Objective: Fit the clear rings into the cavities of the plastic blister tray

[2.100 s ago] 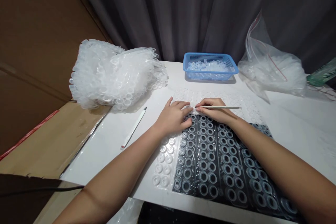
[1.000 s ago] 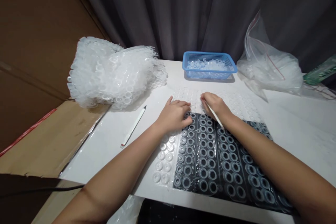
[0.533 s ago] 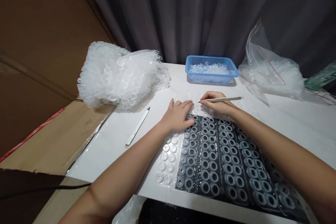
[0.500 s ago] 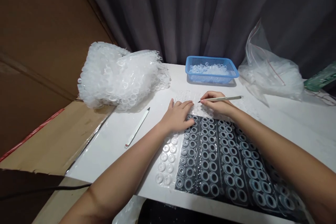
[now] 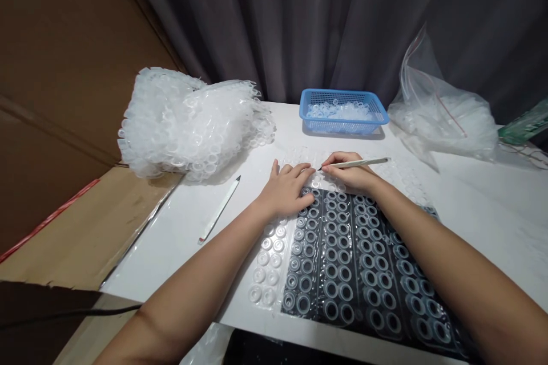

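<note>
My left hand (image 5: 286, 189) lies flat with its fingers spread on a clear plastic sheet of round cups (image 5: 268, 259). The fingertips rest near the sheet's far edge. My right hand (image 5: 351, 174) pinches a slim white pen-like tool (image 5: 357, 163), its dark tip pointing left at the sheet beside my left fingers. Dark backing (image 5: 319, 251) shows beneath most of the sheet, and rows of translucent rings (image 5: 336, 271) stand out against it. My right forearm covers part of the rows on the right. A similar white tool (image 5: 220, 210) lies left of my left hand.
A big heap of clear plastic pieces (image 5: 192, 122) stands at the back left beside cardboard (image 5: 89, 228). Behind my hands is a blue basket (image 5: 345, 127) of small clear rings. Farther right sit a clear zip bag (image 5: 445, 120) and a green plastic item (image 5: 524, 124).
The view has shifted slightly. My right hand and the tool's tip have moved a little closer to my left fingers. My left hand keeps its place on the sheet.
</note>
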Tool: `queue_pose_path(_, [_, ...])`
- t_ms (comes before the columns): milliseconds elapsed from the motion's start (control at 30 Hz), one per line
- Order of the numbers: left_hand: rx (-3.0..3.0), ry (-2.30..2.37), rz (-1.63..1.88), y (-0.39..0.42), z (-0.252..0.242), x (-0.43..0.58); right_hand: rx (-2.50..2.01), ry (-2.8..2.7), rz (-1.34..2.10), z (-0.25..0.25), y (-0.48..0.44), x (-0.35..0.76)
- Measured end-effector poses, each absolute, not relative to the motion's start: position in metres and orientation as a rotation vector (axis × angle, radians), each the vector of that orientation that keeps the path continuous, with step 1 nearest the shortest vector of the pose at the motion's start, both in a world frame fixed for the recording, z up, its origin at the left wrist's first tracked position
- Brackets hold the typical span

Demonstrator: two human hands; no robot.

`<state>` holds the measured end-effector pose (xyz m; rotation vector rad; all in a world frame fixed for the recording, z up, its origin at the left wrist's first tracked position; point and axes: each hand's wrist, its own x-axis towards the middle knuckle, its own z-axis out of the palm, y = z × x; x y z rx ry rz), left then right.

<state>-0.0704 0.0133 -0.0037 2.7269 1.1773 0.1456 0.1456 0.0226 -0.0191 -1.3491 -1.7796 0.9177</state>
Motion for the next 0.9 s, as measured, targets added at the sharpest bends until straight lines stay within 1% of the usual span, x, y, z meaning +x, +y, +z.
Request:
queue_pose_path(333, [2.738,1.186,0.116,0.013,-0.004,-0.069,-1.341,-1.858,0.915,-0.015,0.019,0.143])
queue_pose_path(667, [2.763,1.168,0.153,0.012,-0.002,-0.069,-1.212,-2.120,0.570,-0.019,0.017,0.139])
queue_pose_path(767, [2.773,1.167,0.172,0.013,-0.001,-0.069,-1.245,-2.080,0.496,-0.020,0.016,0.136])
queue_pose_path(900, [2.780,1.172,0.164,0.012,0.000,-0.068,-1.379,-1.790,0.361,-0.024,0.020,0.138])
